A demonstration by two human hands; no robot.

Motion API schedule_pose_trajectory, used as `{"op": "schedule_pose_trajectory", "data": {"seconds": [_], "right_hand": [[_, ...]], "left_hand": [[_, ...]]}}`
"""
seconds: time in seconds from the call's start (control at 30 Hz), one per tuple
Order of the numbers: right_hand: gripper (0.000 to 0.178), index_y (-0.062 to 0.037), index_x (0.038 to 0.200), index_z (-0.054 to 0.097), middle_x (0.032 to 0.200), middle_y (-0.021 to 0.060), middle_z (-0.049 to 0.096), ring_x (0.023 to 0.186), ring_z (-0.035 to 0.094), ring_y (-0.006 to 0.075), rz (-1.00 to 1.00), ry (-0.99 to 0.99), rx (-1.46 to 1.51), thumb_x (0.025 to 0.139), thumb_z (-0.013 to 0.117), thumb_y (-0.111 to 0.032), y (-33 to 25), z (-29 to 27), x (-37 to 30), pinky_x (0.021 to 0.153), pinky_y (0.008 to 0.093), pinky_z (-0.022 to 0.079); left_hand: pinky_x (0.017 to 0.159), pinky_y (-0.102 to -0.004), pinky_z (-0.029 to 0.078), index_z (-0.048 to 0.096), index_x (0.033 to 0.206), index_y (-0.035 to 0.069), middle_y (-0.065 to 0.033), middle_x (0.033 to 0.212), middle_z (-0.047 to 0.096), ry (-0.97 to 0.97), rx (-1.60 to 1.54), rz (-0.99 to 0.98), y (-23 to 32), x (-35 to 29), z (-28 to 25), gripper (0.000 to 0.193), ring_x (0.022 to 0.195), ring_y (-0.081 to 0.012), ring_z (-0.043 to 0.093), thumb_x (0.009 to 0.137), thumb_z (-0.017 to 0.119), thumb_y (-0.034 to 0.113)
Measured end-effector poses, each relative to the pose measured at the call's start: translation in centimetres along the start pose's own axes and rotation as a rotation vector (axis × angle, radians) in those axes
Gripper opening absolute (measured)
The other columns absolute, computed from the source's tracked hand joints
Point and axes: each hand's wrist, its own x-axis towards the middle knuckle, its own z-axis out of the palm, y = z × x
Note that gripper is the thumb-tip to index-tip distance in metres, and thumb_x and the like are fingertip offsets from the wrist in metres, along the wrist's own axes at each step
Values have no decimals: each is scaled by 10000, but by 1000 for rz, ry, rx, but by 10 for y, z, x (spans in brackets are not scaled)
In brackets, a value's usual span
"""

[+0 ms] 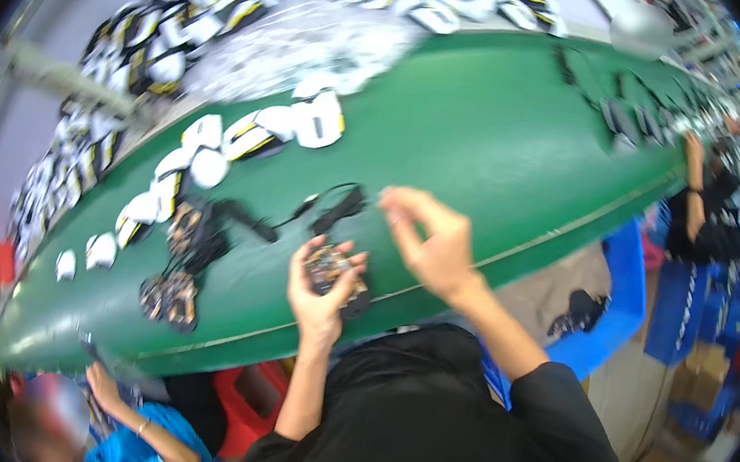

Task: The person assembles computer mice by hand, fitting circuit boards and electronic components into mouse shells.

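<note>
My left hand (317, 302) is curled around an oval electronic part (325, 268), coppery and speckled on its upper face, at the near edge of the green table. A black cable bundle (341, 210) lies just beyond those fingers, and a thin lead runs left from it. Raised to the right of the bundle is my right hand (431, 246); its thumb and forefinger come together at the tips, and whatever they pinch is too small or blurred to make out. Further left rest similar speckled parts (172, 299) with tangled black cables (206, 245).
White-and-black shells (318, 122) with yellow trim line the green table (472, 115), and many more crowd its far side. A blue bin (630, 285) stands to my right. One co-worker in blue (154, 443) sits at left; another person (705, 221) works at far right.
</note>
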Motion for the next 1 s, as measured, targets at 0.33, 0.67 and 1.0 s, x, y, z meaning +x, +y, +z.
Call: {"op": "schedule_pose_trajectory", "data": {"seconds": [0.33, 0.67, 1.0], "right_hand": [[282, -65, 1035, 719, 964, 179, 704, 902, 676, 340, -214, -434, -675, 764, 728, -146, 50, 63, 198, 826, 415, 526], [250, -54, 1061, 730, 827, 122, 726, 731, 674, 162, -173, -477, -273, 841, 717, -173, 49, 33, 202, 699, 293, 519], [237, -92, 1055, 737, 815, 87, 712, 722, 648, 159, 206, -88, -23, 884, 664, -240, 48, -16, 116, 710, 301, 520]], "left_hand": [[871, -399, 571, 506, 1108, -12, -208, 1086, 652, -30, -57, -19, 5, 5, -6, 367, 978, -308, 683, 800, 682, -104], [792, -399, 596, 493, 1099, -12, -210, 1035, 656, -87, -189, -94, 14, 7, -15, 357, 891, -297, 702, 816, 710, -29], [761, -397, 596, 475, 1154, -2, -210, 1039, 654, -118, -176, -95, 10, 7, -13, 437, 868, -308, 700, 803, 736, -6]]}}
